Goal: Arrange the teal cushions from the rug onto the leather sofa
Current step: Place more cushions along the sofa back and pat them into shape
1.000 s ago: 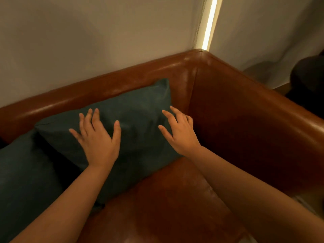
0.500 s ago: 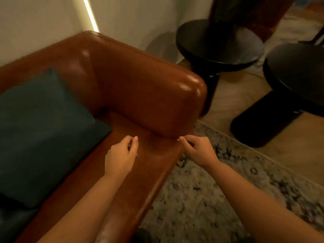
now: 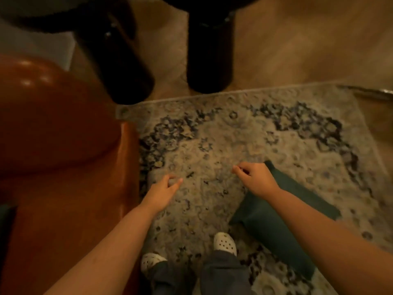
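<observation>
A teal cushion [image 3: 274, 228] lies flat on the patterned rug [image 3: 212, 145], to the right of my feet. My right hand [image 3: 253, 179] hovers above the cushion's far corner with loosely curled fingers and holds nothing. My left hand [image 3: 162, 189] hangs over bare rug near the sofa's edge, fingers loosely curled and empty. The brown leather sofa [image 3: 53, 145] fills the left side, showing its arm and front. A sliver of teal [image 3: 5, 226] shows at the far left edge on the sofa.
Two black round side tables stand past the rug on the wooden floor [image 3: 297, 50]; their thick bases [image 3: 125, 67] [image 3: 209, 52] reach the rug's far edge. My feet in white clogs [image 3: 224, 243] stand on the rug. A metal leg [image 3: 376, 93] shows at right.
My view swung from the sofa corner, where both hands patted a teal cushion, to the right and down to the rug. Both hands left the sofa and now hang over the rug.
</observation>
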Action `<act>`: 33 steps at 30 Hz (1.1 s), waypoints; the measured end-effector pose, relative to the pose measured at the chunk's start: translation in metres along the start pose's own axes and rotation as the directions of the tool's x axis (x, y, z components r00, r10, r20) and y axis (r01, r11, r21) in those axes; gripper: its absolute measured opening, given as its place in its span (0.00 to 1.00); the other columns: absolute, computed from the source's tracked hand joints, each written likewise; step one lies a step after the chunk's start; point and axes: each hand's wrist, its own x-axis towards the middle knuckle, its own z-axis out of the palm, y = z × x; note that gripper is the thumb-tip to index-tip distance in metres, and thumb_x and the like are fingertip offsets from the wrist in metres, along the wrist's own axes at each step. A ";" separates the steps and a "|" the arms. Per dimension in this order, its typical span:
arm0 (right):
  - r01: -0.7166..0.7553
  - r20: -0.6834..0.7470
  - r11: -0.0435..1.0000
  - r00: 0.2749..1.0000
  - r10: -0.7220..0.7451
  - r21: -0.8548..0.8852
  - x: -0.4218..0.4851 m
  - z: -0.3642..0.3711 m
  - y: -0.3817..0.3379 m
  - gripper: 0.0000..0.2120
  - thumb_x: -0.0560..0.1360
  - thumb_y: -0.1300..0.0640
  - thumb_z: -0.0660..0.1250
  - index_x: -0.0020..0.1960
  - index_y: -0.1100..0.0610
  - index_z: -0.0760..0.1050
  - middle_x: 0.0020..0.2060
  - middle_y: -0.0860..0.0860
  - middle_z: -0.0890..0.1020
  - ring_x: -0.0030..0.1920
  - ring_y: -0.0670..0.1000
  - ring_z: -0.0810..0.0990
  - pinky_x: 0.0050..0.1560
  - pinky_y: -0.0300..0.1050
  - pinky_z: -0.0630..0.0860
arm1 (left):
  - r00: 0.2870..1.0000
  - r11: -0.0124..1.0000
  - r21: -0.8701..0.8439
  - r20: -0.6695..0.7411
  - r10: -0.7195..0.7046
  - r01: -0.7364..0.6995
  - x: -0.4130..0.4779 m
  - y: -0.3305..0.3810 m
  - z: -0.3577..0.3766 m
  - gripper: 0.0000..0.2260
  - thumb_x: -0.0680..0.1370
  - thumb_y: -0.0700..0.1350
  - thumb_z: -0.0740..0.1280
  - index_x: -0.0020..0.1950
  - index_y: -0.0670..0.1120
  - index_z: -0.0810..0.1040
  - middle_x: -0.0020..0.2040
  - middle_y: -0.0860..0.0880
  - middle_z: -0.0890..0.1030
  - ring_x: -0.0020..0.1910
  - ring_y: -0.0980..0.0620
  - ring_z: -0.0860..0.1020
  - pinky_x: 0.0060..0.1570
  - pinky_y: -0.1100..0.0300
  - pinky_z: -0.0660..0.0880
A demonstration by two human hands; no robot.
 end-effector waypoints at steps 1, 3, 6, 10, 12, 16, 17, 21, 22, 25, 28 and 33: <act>-0.058 0.011 0.998 0.998 0.058 0.036 -0.007 0.002 0.022 0.19 0.80 0.50 0.61 0.38 0.61 0.77 0.27 0.54 0.77 0.30 0.51 0.76 0.35 0.50 0.72 | 0.997 0.999 0.037 0.064 -0.035 0.032 0.011 0.008 0.015 0.25 0.78 0.62 0.56 0.70 0.50 0.66 0.62 0.48 0.77 0.60 0.47 0.76 0.62 0.52 0.70; -0.183 0.044 0.976 0.983 0.179 0.116 -0.020 0.011 0.062 0.16 0.80 0.48 0.60 0.47 0.58 0.80 0.31 0.53 0.80 0.34 0.52 0.80 0.40 0.53 0.77 | 0.989 0.994 0.098 0.134 -0.065 0.052 0.032 0.019 0.045 0.28 0.78 0.62 0.57 0.74 0.48 0.63 0.68 0.45 0.73 0.65 0.45 0.73 0.66 0.51 0.67; -0.381 0.068 0.903 0.924 0.375 0.199 -0.037 0.030 0.115 0.21 0.80 0.43 0.58 0.70 0.50 0.69 0.36 0.48 0.80 0.40 0.50 0.80 0.43 0.49 0.77 | 0.973 0.982 0.182 0.215 -0.089 0.050 0.061 0.036 0.093 0.30 0.79 0.61 0.57 0.76 0.46 0.60 0.73 0.42 0.67 0.69 0.43 0.69 0.69 0.50 0.64; -0.552 0.010 0.761 0.812 0.584 0.341 -0.061 0.066 0.173 0.34 0.78 0.39 0.59 0.78 0.48 0.50 0.60 0.53 0.78 0.58 0.54 0.78 0.57 0.52 0.75 | 0.946 0.964 0.265 0.306 -0.106 0.022 0.087 0.051 0.158 0.33 0.79 0.59 0.58 0.78 0.45 0.51 0.76 0.42 0.62 0.72 0.43 0.65 0.68 0.53 0.62; -0.616 -0.035 0.654 0.716 0.697 0.438 -0.073 0.083 0.202 0.38 0.76 0.37 0.61 0.79 0.47 0.47 0.72 0.54 0.67 0.70 0.55 0.69 0.66 0.53 0.69 | 0.942 0.958 0.288 0.325 -0.088 -0.010 0.098 0.056 0.189 0.35 0.79 0.59 0.58 0.79 0.46 0.47 0.76 0.43 0.61 0.73 0.43 0.64 0.70 0.52 0.61; -0.736 -0.077 0.479 0.508 0.858 0.479 -0.093 0.104 0.266 0.40 0.75 0.36 0.61 0.78 0.46 0.45 0.75 0.57 0.60 0.73 0.59 0.61 0.71 0.59 0.62 | 0.937 0.944 0.318 0.348 -0.037 -0.081 0.126 0.058 0.245 0.37 0.79 0.59 0.60 0.78 0.49 0.40 0.78 0.45 0.55 0.76 0.45 0.58 0.72 0.51 0.56; -0.781 -0.078 0.458 0.472 0.878 0.424 -0.098 0.107 0.282 0.40 0.75 0.34 0.60 0.78 0.45 0.45 0.77 0.56 0.57 0.75 0.59 0.58 0.72 0.62 0.59 | 0.935 0.941 0.326 0.354 -0.030 -0.094 0.134 0.056 0.259 0.38 0.78 0.59 0.60 0.78 0.49 0.40 0.78 0.45 0.54 0.76 0.45 0.57 0.72 0.51 0.55; -0.881 -0.102 0.378 0.365 0.926 0.284 -0.111 0.113 0.349 0.40 0.73 0.30 0.56 0.77 0.41 0.42 0.79 0.54 0.45 0.77 0.58 0.46 0.73 0.65 0.47 | 0.921 0.942 0.320 0.390 -0.029 -0.106 0.174 0.049 0.313 0.40 0.77 0.60 0.62 0.78 0.49 0.41 0.78 0.45 0.56 0.75 0.45 0.59 0.72 0.51 0.57; -0.878 -0.115 0.369 0.350 0.930 0.305 -0.114 0.114 0.363 0.41 0.72 0.29 0.57 0.77 0.40 0.42 0.78 0.54 0.44 0.77 0.59 0.45 0.74 0.66 0.47 | 0.915 0.943 0.316 0.402 -0.037 -0.101 0.183 0.048 0.326 0.41 0.76 0.60 0.63 0.78 0.48 0.41 0.78 0.45 0.57 0.75 0.45 0.59 0.71 0.52 0.57; -0.823 -0.149 0.343 0.309 0.939 0.452 -0.120 0.114 0.400 0.46 0.67 0.26 0.58 0.77 0.40 0.42 0.78 0.57 0.45 0.77 0.61 0.49 0.74 0.65 0.50 | 0.882 0.975 0.203 0.470 -0.013 -0.094 0.204 0.045 0.360 0.42 0.74 0.60 0.66 0.79 0.49 0.45 0.77 0.48 0.60 0.74 0.47 0.62 0.70 0.55 0.59; -0.803 -0.160 0.323 0.281 0.946 0.502 -0.122 0.117 0.428 0.50 0.62 0.23 0.55 0.77 0.40 0.41 0.78 0.58 0.49 0.75 0.64 0.55 0.72 0.66 0.55 | 0.862 0.996 0.072 0.507 0.006 -0.050 0.222 0.044 0.386 0.46 0.69 0.63 0.70 0.78 0.51 0.48 0.76 0.50 0.63 0.72 0.47 0.64 0.73 0.51 0.60; -0.708 -0.197 0.368 0.315 0.928 0.602 -0.120 0.117 0.449 0.58 0.56 0.19 0.57 0.78 0.44 0.43 0.75 0.58 0.61 0.72 0.63 0.63 0.71 0.63 0.62 | 0.921 0.985 -0.161 0.390 0.005 0.064 0.237 0.055 0.409 0.61 0.50 0.73 0.72 0.77 0.51 0.56 0.71 0.51 0.70 0.67 0.47 0.70 0.69 0.50 0.66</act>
